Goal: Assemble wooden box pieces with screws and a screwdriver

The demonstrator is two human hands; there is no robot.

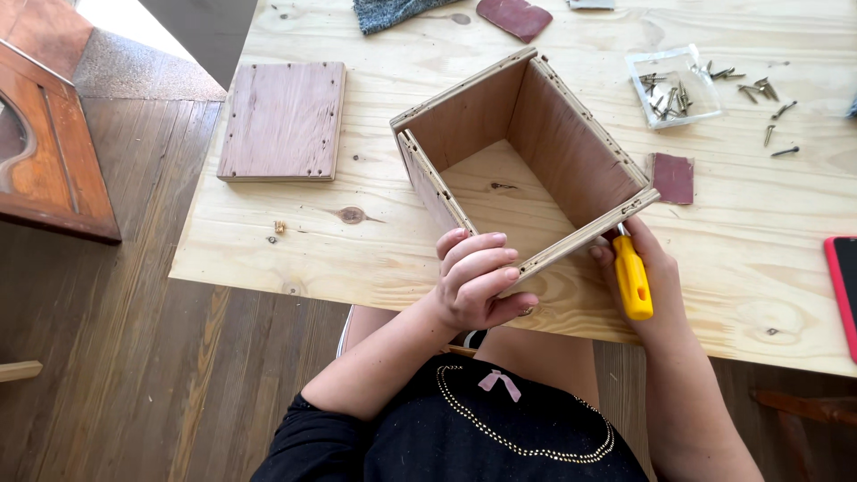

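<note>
The right hand (647,277) is wrapped around a yellow-handled screwdriver (632,277), its tip pressed at the near right corner of the open plywood box frame (522,156); the left hand (473,278) grips the frame's near wall, fingers curled over the top edge. Judging from this, the step goes best with the blade kept square to the screw and the frame pinned against the pine table (375,241); a slip could mar the plywood. Right of the frame lies a sandpaper scrap (673,178); beyond that, loose screws (759,94) and a clear packet (671,85); left of the frame rests a flat plywood panel (283,120).
</note>
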